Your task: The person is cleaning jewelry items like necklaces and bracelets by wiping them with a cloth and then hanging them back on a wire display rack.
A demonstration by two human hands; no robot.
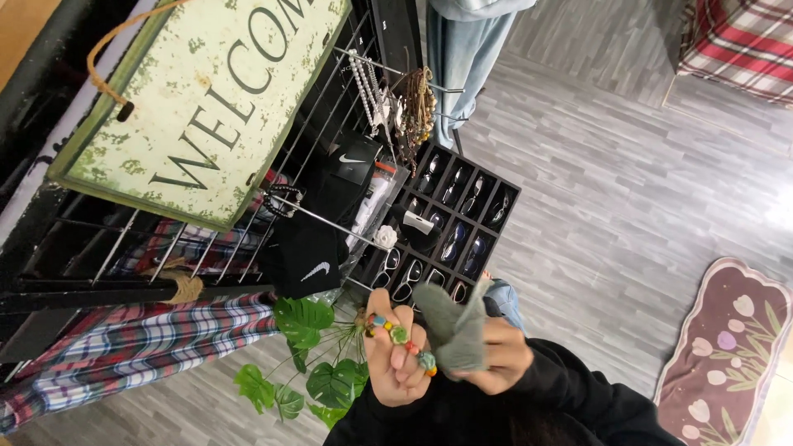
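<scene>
In the head view, two hands are seen at about 6 o'clock of the frame, raised in front of black sleeves (570,396). The left hand (395,359) is closed around a beaded bracelet (402,334), whose coloured beads are strung across the fingers from 10 o'clock down to 4 o'clock of the hand. The right hand (496,355), just beside the left at its 3 o'clock, is gripped on a grey-green cloth (454,326); the cloth is pinched in the fingers and its loose ends stand up toward 12 o'clock. Cloth and bracelet are close together; whether they touch cannot be told. At 11 o'clock of the hands a leafy green plant (318,363) is noted. Above the hands, at 12 o'clock, a black tray of eyeglasses (508,194) is set in compartments. At 10 o'clock a wire rack (314,149) is hung with a worn green-edged wooden sign (198,99), black socks (306,256) and necklaces (413,107). Plaid fabric (140,347) lies at 9 o'clock. A purple flowered rug (727,347) is recorded at 3 o'clock on the grey plank floor (628,165).
</scene>
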